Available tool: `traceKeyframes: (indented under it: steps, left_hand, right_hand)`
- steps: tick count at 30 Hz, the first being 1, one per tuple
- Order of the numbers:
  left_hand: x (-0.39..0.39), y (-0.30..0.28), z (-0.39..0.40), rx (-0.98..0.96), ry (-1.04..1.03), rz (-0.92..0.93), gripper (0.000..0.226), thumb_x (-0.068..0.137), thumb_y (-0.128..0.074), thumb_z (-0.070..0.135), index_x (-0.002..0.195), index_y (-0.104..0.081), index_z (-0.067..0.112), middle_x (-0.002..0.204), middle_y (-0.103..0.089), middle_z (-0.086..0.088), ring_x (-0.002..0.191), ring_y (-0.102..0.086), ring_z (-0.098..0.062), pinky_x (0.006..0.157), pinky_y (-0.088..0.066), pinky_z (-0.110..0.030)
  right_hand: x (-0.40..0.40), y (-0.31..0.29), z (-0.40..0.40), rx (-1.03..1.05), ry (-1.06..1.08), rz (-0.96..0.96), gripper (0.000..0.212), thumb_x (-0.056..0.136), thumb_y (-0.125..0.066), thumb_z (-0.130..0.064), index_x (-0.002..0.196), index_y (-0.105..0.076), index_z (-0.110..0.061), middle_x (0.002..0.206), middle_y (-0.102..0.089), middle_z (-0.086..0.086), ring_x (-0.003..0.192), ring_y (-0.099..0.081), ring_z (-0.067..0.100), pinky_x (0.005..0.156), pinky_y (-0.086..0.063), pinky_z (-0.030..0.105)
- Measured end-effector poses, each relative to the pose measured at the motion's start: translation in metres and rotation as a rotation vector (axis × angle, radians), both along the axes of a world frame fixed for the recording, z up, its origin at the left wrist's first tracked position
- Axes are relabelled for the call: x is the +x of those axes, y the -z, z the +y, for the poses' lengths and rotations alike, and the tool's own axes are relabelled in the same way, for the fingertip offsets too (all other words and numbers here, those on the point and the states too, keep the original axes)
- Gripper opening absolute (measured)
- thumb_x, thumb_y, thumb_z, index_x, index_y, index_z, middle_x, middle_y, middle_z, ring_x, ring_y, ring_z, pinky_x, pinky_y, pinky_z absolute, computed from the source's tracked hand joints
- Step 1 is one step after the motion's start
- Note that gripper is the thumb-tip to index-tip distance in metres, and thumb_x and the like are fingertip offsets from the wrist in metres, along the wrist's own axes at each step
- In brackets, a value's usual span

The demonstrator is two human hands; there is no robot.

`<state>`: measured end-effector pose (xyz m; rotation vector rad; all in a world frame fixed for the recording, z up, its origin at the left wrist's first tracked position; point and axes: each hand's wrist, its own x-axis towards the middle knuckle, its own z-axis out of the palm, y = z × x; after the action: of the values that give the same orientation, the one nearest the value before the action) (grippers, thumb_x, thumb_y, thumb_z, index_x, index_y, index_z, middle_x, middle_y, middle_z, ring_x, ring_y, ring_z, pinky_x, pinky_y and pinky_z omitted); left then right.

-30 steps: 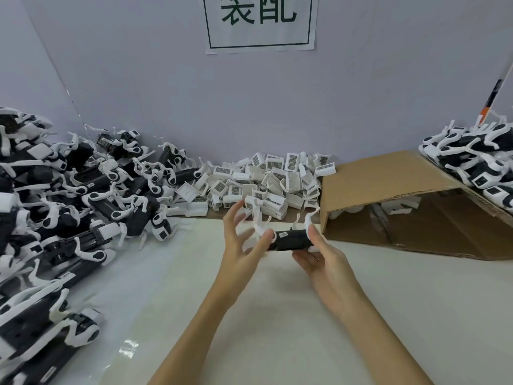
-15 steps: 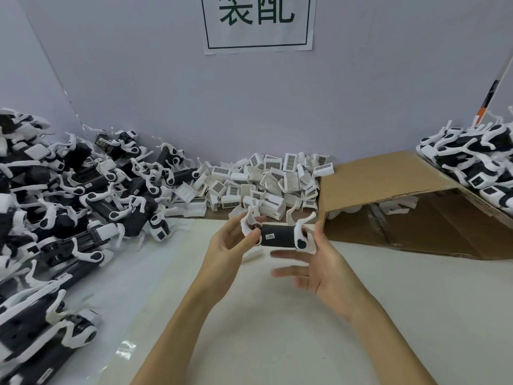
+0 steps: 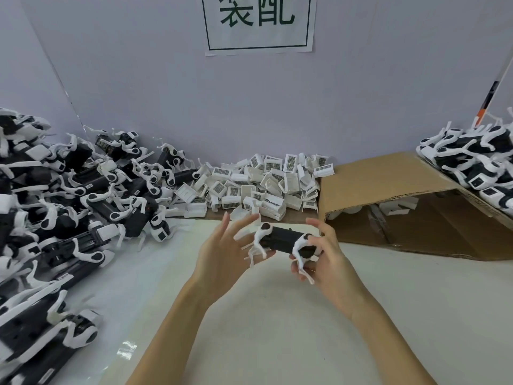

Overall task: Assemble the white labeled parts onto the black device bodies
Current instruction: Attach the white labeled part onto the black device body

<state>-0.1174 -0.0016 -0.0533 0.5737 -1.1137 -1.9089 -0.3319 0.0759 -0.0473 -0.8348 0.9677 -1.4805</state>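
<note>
Head view: device body (image 3: pixel 280 240) now rightward

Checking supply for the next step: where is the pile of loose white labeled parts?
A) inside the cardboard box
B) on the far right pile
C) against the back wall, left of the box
C: the white parts lie heaped by the wall, left of the cardboard box.

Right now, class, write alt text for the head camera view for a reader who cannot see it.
Over a white table, the right hand grips a black device body with white legs, and the left hand is open beside its other end. Behind lie a heap of white labeled parts, piled black devices on the left and a cardboard box on the right.
</note>
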Motion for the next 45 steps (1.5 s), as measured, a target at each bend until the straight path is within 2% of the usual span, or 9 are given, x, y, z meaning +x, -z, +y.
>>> traceKeyframes:
  steps: [4, 8, 15, 20, 23, 25, 31, 37, 45]
  left_hand:
    - [-0.011, 0.003, 0.006, -0.193, -0.146, -0.359, 0.054, 0.101, -0.067, 0.054, 0.129, -0.07, 0.009, 0.126, -0.075, -0.019, 0.111, -0.076, -0.039, 0.105, -0.059, -0.051]
    - [-0.009, 0.001, 0.007, -0.193, -0.19, -0.299, 0.046, 0.093, -0.072, 0.043, 0.124, -0.073, 0.01, 0.117, -0.077, -0.017, 0.096, -0.076, -0.038, 0.095, -0.062, -0.044]
    - [-0.007, -0.005, 0.017, -0.308, -0.272, -0.36, 0.039, 0.096, -0.07, 0.047, 0.131, -0.074, 0.031, 0.121, -0.08, -0.008, 0.111, -0.077, -0.032, 0.117, -0.045, -0.052]
    - [-0.015, -0.006, 0.021, -0.387, -0.444, -0.322, 0.048, 0.083, -0.079, 0.058, 0.129, -0.072, 0.043, 0.13, -0.074, -0.003, 0.118, -0.073, -0.016, 0.102, -0.051, -0.032]
    - [-0.02, 0.0, 0.021, -0.633, -0.588, -0.356, 0.06, 0.08, -0.089, 0.043, 0.135, -0.064, 0.037, 0.13, -0.071, 0.013, 0.124, -0.068, -0.01, 0.099, -0.052, -0.018]
    - [-0.024, 0.006, 0.022, -0.883, -0.59, -0.423, 0.07, 0.08, -0.096, 0.032, 0.14, -0.058, 0.029, 0.134, -0.066, 0.015, 0.128, -0.065, -0.01, 0.104, -0.049, -0.016]
    - [-0.041, 0.01, 0.041, -1.512, -0.438, -0.579, 0.072, 0.096, -0.081, 0.045, 0.152, -0.052, 0.011, 0.146, -0.054, -0.002, 0.129, -0.059, -0.012, 0.103, -0.05, -0.019]
    - [-0.031, -0.002, 0.036, -1.331, -0.792, -0.609, 0.065, 0.097, -0.074, 0.051, 0.147, -0.058, 0.013, 0.147, -0.054, 0.001, 0.14, -0.05, -0.018, 0.116, -0.039, -0.034]
    - [-0.022, 0.0, 0.033, -1.056, -0.517, -0.62, 0.058, 0.08, -0.085, 0.05, 0.132, -0.071, 0.028, 0.116, -0.071, 0.02, 0.116, -0.066, -0.014, 0.097, -0.053, -0.028]
  right_hand:
    - [0.004, 0.008, 0.002, -0.041, 0.02, 0.277, 0.057, 0.084, -0.067, -0.036, 0.138, -0.049, -0.039, 0.126, -0.063, 0.014, 0.107, -0.071, 0.033, 0.087, -0.058, 0.042]
    - [0.009, 0.006, 0.002, -0.06, 0.115, 0.29, 0.056, 0.082, -0.078, -0.051, 0.13, -0.06, -0.028, 0.108, -0.075, 0.01, 0.102, -0.074, 0.023, 0.085, -0.06, 0.031]
    - [0.007, 0.008, 0.002, -0.118, 0.143, 0.26, 0.061, 0.084, -0.073, -0.043, 0.142, -0.057, -0.035, 0.105, -0.077, -0.004, 0.109, -0.073, 0.017, 0.099, -0.057, 0.033]
    - [0.016, 0.015, -0.002, -0.028, 0.279, 0.384, 0.077, 0.084, -0.075, -0.053, 0.151, -0.044, -0.03, 0.119, -0.072, -0.012, 0.111, -0.07, 0.004, 0.102, -0.048, 0.027]
    - [0.016, 0.018, 0.0, -0.03, 0.531, 0.601, 0.048, 0.087, -0.073, -0.055, 0.121, -0.065, -0.022, 0.108, -0.072, -0.011, 0.103, -0.07, 0.009, 0.087, -0.051, 0.017]
    - [0.014, 0.016, -0.001, -0.006, 0.369, 0.485, 0.053, 0.09, -0.062, -0.064, 0.103, -0.075, -0.014, 0.091, -0.08, -0.002, 0.089, -0.077, 0.018, 0.082, -0.061, 0.026]
    - [0.01, 0.009, -0.001, 0.126, -0.02, 0.134, 0.054, 0.084, -0.077, -0.048, 0.119, -0.074, -0.007, 0.113, -0.077, 0.018, 0.107, -0.076, 0.033, 0.091, -0.062, 0.045]
    - [0.001, 0.012, 0.007, -0.034, -0.119, 0.455, 0.035, 0.088, -0.083, -0.034, 0.121, -0.073, -0.038, 0.118, -0.077, -0.003, 0.103, -0.072, 0.007, 0.078, -0.053, 0.015]
    - [0.007, 0.017, 0.003, -0.203, -0.122, 0.686, 0.05, 0.09, -0.073, -0.026, 0.137, -0.062, -0.038, 0.125, -0.073, -0.006, 0.119, -0.067, 0.013, 0.098, -0.056, 0.034]
